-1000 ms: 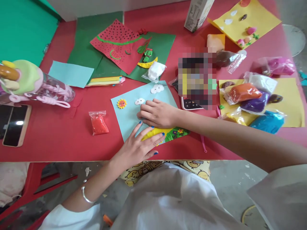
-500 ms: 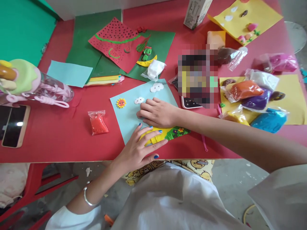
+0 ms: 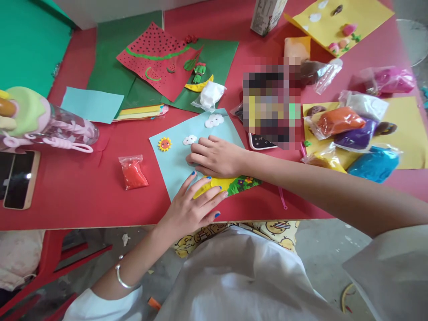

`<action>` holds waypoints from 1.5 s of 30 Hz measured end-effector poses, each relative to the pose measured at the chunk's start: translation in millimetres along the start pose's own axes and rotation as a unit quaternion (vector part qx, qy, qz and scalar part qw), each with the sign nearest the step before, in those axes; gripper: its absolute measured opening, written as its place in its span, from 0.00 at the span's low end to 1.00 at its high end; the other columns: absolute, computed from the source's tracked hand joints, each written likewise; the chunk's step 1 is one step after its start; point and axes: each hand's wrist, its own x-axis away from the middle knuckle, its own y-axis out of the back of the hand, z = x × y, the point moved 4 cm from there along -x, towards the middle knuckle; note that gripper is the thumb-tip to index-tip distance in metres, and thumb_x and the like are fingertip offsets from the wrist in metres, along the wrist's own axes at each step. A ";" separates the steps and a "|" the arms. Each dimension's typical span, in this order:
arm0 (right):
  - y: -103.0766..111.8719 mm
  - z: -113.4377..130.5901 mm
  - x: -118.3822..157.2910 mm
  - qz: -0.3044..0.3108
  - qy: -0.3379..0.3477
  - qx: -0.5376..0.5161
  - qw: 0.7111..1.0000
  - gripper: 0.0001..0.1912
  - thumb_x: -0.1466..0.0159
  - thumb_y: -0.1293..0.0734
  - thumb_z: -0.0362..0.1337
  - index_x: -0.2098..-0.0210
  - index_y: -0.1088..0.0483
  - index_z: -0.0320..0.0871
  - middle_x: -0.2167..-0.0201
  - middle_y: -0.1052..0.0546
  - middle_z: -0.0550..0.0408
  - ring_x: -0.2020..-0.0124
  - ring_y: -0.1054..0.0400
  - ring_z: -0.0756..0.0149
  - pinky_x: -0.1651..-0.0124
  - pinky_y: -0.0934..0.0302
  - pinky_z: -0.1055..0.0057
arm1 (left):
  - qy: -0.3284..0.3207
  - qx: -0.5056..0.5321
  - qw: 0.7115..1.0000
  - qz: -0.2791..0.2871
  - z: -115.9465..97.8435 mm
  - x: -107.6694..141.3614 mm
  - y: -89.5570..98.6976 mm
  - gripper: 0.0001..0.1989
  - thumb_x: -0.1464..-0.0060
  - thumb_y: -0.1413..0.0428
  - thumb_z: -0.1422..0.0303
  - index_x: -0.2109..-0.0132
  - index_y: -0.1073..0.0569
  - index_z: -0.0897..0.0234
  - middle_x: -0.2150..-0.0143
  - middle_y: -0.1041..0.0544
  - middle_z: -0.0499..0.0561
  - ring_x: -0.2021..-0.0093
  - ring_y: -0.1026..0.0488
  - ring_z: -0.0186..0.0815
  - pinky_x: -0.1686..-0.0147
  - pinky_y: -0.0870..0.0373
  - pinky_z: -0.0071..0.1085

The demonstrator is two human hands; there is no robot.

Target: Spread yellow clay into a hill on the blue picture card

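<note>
The blue sheet (image 3: 169,167), near the counter's (image 3: 83,196) front edge, already bears a sun (image 3: 165,144), clouds (image 3: 214,120), a yellow patch (image 3: 223,183) and flowered greenery (image 3: 238,185); what remains is unclear. Left hand (image 3: 187,211): fingers apart over yellow. Right hand (image 3: 219,157): curled, grip hidden.

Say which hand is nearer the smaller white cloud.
Right. The right hand lies just beside the smaller white cloud; the left hand is farther off, by the yellow patch.

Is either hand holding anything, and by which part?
The left hand, spread over yellow clay, grips nothing. For the right hand I can't tell: its fingertips are hidden.
</note>
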 end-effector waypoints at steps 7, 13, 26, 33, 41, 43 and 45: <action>-1.5 -0.2 0.5 -0.032 0.003 0.005 0.999 0.14 0.27 0.48 0.42 0.52 0.36 0.42 0.54 0.28 0.47 0.57 0.38 0.58 0.61 0.52 0.63 | 0.008 0.070 0.997 -0.018 0.9 4.4 0.8 0.18 0.34 0.54 0.64 0.41 0.28 0.53 0.47 0.27 0.51 0.42 0.36 0.42 0.34 0.44 0.49; -1.1 -0.6 0.4 -0.025 0.002 0.005 1.000 0.15 0.26 0.49 0.41 0.52 0.35 0.42 0.54 0.28 0.47 0.57 0.39 0.58 0.61 0.53 0.62 | 0.035 0.008 0.999 -0.036 -1.6 4.9 3.9 0.19 0.33 0.54 0.62 0.43 0.26 0.60 0.48 0.25 0.54 0.42 0.36 0.43 0.32 0.49 0.48; -1.9 -1.0 0.3 -0.031 0.004 0.004 1.000 0.16 0.26 0.50 0.41 0.52 0.36 0.41 0.53 0.28 0.46 0.57 0.39 0.59 0.61 0.53 0.63 | -0.003 0.033 0.999 -0.024 -1.0 5.0 0.6 0.21 0.32 0.58 0.61 0.40 0.28 0.58 0.48 0.23 0.52 0.43 0.34 0.41 0.32 0.47 0.45; -1.9 -0.7 0.0 -0.038 0.000 0.011 0.999 0.14 0.27 0.47 0.42 0.52 0.35 0.42 0.53 0.28 0.47 0.58 0.38 0.59 0.61 0.53 0.63 | 0.035 -0.011 0.999 0.017 -0.2 1.4 -0.6 0.28 0.32 0.60 0.54 0.35 0.35 0.65 0.41 0.26 0.54 0.40 0.38 0.46 0.31 0.52 0.48; -3.3 -2.1 0.4 -0.029 -0.002 0.007 1.000 0.14 0.27 0.48 0.42 0.52 0.36 0.42 0.52 0.28 0.47 0.57 0.38 0.58 0.61 0.53 0.62 | 0.045 -0.004 0.999 0.017 -11.7 3.3 -5.0 0.24 0.32 0.55 0.59 0.34 0.35 0.60 0.43 0.24 0.49 0.41 0.35 0.43 0.31 0.50 0.47; -3.8 -2.3 0.4 -0.025 0.000 0.004 1.000 0.15 0.27 0.48 0.41 0.51 0.36 0.42 0.53 0.28 0.46 0.57 0.39 0.58 0.61 0.53 0.62 | 0.048 0.008 0.999 0.011 -15.3 3.9 -3.9 0.23 0.33 0.53 0.61 0.35 0.34 0.62 0.44 0.24 0.49 0.41 0.35 0.43 0.31 0.50 0.46; -4.2 -2.3 0.4 -0.017 0.001 0.001 1.000 0.15 0.26 0.49 0.41 0.51 0.37 0.41 0.53 0.28 0.46 0.57 0.39 0.58 0.61 0.53 0.62 | 0.050 0.020 0.999 0.006 -18.0 3.9 -2.8 0.22 0.34 0.52 0.63 0.36 0.33 0.63 0.45 0.24 0.49 0.41 0.35 0.43 0.31 0.50 0.46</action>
